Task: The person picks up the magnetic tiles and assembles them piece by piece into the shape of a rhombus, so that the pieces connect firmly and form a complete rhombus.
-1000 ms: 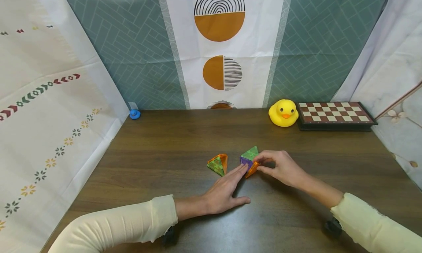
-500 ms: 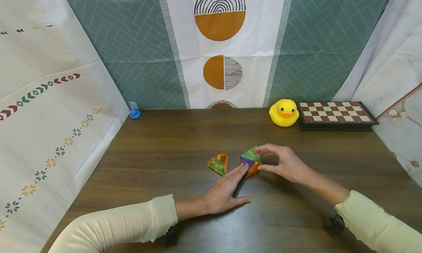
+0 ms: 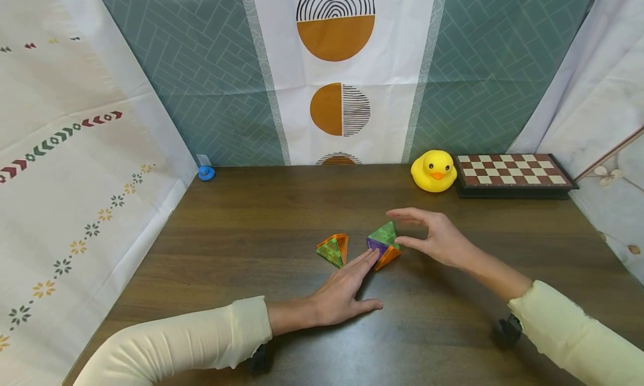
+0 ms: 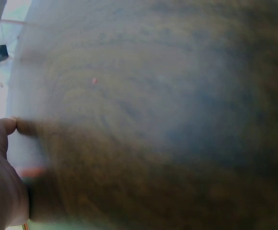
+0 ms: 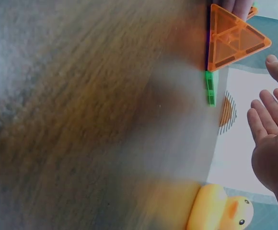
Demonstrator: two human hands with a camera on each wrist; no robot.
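Observation:
Straight fingers of my left hand (image 3: pixel 342 296) press on a purple magnetic tile (image 3: pixel 373 244) on the table. A green triangular magnetic tile (image 3: pixel 384 233) lies flat along its far side. At its near right edge an orange triangular tile (image 3: pixel 388 257) stands up, seen nearly face-on in the right wrist view. My right hand (image 3: pixel 443 241) hovers just right of these tiles, thumb and fingers spread apart, holding nothing. To the left sits a separate cluster of tiles, a green triangle (image 3: pixel 331 253) leaning with orange tiles (image 3: pixel 343 245). In the left wrist view only part of my left hand (image 4: pixel 2 177) shows.
A yellow rubber duck (image 3: pixel 434 171) stands at the back right, beside a folded chessboard box (image 3: pixel 513 176). Far back left is a small blue duck (image 3: pixel 206 174). Patterned cloths (image 3: pixel 216 84) hang behind and along both sides of the brown table (image 3: pixel 241 224).
My right hand has let go of the orange tile and drawn back, up and slightly right, its fingers parting. The orange tile stays standing by the purple one. My left hand has stayed put.

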